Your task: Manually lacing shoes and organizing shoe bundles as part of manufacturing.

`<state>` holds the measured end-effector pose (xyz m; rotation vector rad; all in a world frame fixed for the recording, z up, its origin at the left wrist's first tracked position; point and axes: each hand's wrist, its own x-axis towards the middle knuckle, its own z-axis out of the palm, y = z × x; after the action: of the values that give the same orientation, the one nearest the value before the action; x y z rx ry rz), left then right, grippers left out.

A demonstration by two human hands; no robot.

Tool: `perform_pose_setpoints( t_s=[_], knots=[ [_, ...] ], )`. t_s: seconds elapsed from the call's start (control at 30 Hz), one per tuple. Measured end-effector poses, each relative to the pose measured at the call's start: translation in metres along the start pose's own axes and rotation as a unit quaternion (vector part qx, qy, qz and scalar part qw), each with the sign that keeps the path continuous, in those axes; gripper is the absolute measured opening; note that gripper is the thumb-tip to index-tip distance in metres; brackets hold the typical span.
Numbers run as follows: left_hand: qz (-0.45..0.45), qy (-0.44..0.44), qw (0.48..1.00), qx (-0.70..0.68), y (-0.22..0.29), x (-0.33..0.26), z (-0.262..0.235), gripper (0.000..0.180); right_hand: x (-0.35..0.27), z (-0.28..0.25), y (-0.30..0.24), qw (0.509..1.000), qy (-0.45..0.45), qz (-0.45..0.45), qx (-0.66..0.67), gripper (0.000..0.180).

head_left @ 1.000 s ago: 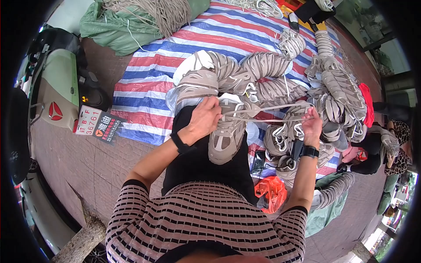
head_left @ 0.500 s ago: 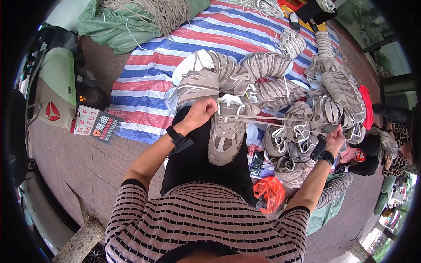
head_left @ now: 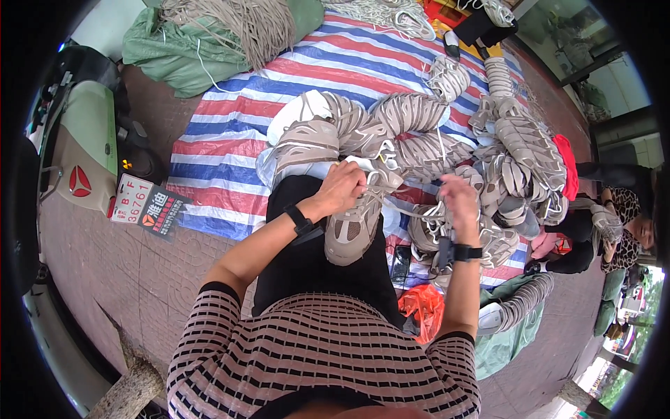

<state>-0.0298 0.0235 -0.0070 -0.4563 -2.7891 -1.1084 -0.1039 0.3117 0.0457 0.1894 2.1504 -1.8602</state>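
Beige lace, flat and narrow, trails slack from the shoe toward the person's right. Left hand: fingers curled and bunched against the upper part of the shoe; cannot tell whether they pinch lace or only brace the shoe. Right hand: raised, blurred, apart from the shoe; its finger state, and any hold on lace, cannot be told.

Shoe sits on the lap, toe toward the body, on black trousers. Rounded toe, open mesh panel, smooth grey-brown overlays. Progress, by judgement: lacing well along, since rows seem to cross the throat below the left hand; what appears left is the loose length. Topmost eyelets covered, so completion there is unclear.

Farther out: similar shoes nested in curved, ribbed rows on a creased plastic sheet striped red, white and blue. Crumpled orange-red bag near the right forearm. Beyond, stringy beige strands heaped on a green woven sack.
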Motion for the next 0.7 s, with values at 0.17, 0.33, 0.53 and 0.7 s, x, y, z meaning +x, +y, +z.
perform_pose_setpoints(
  t_s=[0.17, 0.33, 0.53, 0.7],
  knots=[
    [-0.135, 0.034, 0.821, -0.554, 0.015, -0.005, -0.044, 0.011, -0.019, 0.079, 0.033, 0.991, -0.135, -0.019, 0.011, 0.015],
    [-0.187, 0.28, 0.774, -0.537, -0.012, -0.059, -0.113, 0.006, -0.021, 0.111, 0.047, 0.941, -0.059, -0.213, -0.258, 0.021],
    [-0.406, 0.2, 0.867, -0.208, -0.078, -0.154, -0.145, 0.028, -0.033, 0.109, 0.052, 0.94, -0.164, -0.109, -0.28, 0.021],
    [-0.32, -0.045, 0.915, 0.24, -0.054, -0.133, -0.13, 0.038, -0.024, 0.112, 0.052, 0.954, 0.005, -0.277, -0.113, 0.015]
  ],
)
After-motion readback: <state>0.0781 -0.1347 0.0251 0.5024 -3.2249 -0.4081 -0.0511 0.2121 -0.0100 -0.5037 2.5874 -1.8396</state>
